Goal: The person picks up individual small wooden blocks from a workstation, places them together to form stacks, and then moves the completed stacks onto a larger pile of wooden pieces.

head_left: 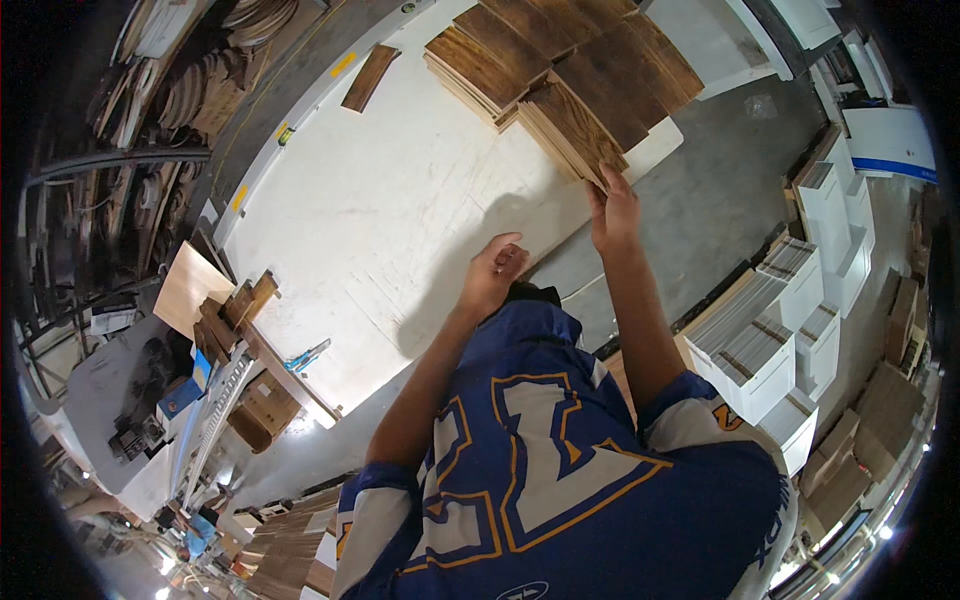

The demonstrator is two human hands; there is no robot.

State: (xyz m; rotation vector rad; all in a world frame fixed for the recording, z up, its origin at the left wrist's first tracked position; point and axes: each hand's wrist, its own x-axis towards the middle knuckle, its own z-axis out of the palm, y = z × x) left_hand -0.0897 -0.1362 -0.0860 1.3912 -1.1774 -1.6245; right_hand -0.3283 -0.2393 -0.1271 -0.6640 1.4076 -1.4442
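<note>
My right hand (616, 212) grips the near corner of a stack of brown wood panels (575, 125), with its thumb at the side edges and its fingers at the top panel. This stack juts toward me from several more stacks of dark-stained panels (630, 80) on the white tabletop (350, 210). My left hand (494, 272) hovers near the table's close edge, apart from the panels. Its fingers are curled in, and a small pale spot shows among them; whether it is a held item I cannot make out.
One narrow brown strip (370, 78) lies alone at the table's far left. A long level (290, 130) runs along the far edge. Blue-handled pliers-like tool (306, 355) and wood offcuts (240, 300) sit at left. White drawer boxes (765, 320) stand on the right.
</note>
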